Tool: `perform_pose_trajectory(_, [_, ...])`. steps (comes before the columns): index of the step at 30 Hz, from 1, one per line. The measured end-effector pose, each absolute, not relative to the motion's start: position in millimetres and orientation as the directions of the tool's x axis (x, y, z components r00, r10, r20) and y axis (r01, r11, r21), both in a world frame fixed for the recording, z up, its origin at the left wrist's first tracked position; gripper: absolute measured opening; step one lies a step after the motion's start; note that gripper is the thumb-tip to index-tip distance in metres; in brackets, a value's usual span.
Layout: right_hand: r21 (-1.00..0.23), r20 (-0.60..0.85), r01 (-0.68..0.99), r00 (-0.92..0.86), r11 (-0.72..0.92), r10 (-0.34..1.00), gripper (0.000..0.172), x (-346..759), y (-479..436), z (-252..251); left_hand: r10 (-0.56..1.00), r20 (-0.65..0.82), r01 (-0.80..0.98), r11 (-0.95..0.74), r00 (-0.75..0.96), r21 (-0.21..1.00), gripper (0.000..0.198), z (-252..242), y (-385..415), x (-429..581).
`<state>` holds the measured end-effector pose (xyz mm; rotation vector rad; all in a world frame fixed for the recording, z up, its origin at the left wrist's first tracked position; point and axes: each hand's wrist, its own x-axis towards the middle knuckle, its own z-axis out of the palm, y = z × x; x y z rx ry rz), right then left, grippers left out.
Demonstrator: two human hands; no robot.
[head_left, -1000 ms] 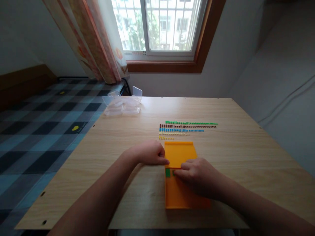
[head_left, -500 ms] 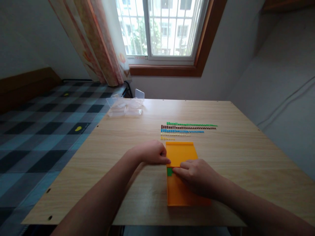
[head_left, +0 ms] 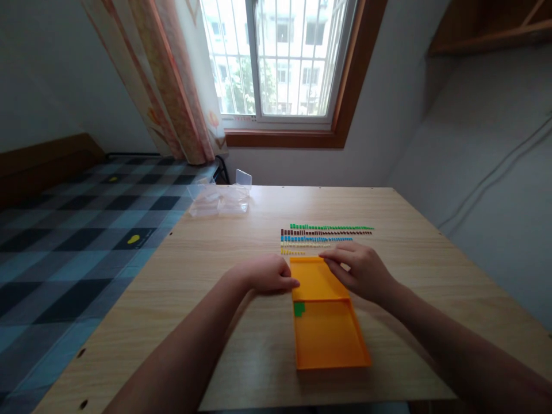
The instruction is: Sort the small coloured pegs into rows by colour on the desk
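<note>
An orange hinged box [head_left: 332,339] lies opened flat on the wooden table, its two shallow halves in line away from me. In the near half, a small green patch of pieces [head_left: 299,309] fills the far left corner. My left hand [head_left: 267,275] is curled at the left side of the far half, its thumb over the rim. Above the far right part of the box is my right hand [head_left: 364,271], fingertips drawn together by the far rim; anything between them is too small to make out. Beyond lie rows of tiny green pieces [head_left: 330,227], brown, blue, cream and yellow ones.
Clear plastic containers [head_left: 219,201] with raised lids stand at the table's far left corner. A bed with a checked cover [head_left: 86,247] is on the left. Behind the table are a curtain [head_left: 172,86] and a barred window [head_left: 284,69].
My right hand has moved from the near half of the box to its far rim, uncovering the near half. My left hand stays at the box's left side. The view has tilted up slightly.
</note>
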<state>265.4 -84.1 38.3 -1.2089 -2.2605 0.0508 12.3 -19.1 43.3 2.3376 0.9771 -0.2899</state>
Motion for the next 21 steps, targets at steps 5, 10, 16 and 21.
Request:
perform_pose_trajectory(5, [-0.284,0.423,0.776,-0.426,0.564,0.799,0.024,261,-25,47,0.584,-0.385,0.699,-0.575,0.715,0.425,0.040,44,-21,12])
perform_pose_trajectory(10, [-0.262,0.253,0.837,-0.421,0.481,0.871,0.023,235,39,49,0.608,-0.364,0.708,-0.580,0.706,0.404,0.040,42,-22,11])
perform_pose_trajectory(16, [-0.249,0.114,0.908,-0.317,0.337,0.941,0.019,206,84,31,0.619,-0.324,0.697,-0.603,0.715,0.388,0.038,39,-24,10])
perform_pose_trajectory(21, [-0.273,0.022,0.926,-0.266,0.261,0.964,0.021,198,108,17,0.608,-0.301,0.678,-0.639,0.734,0.363,0.042,34,-23,11])
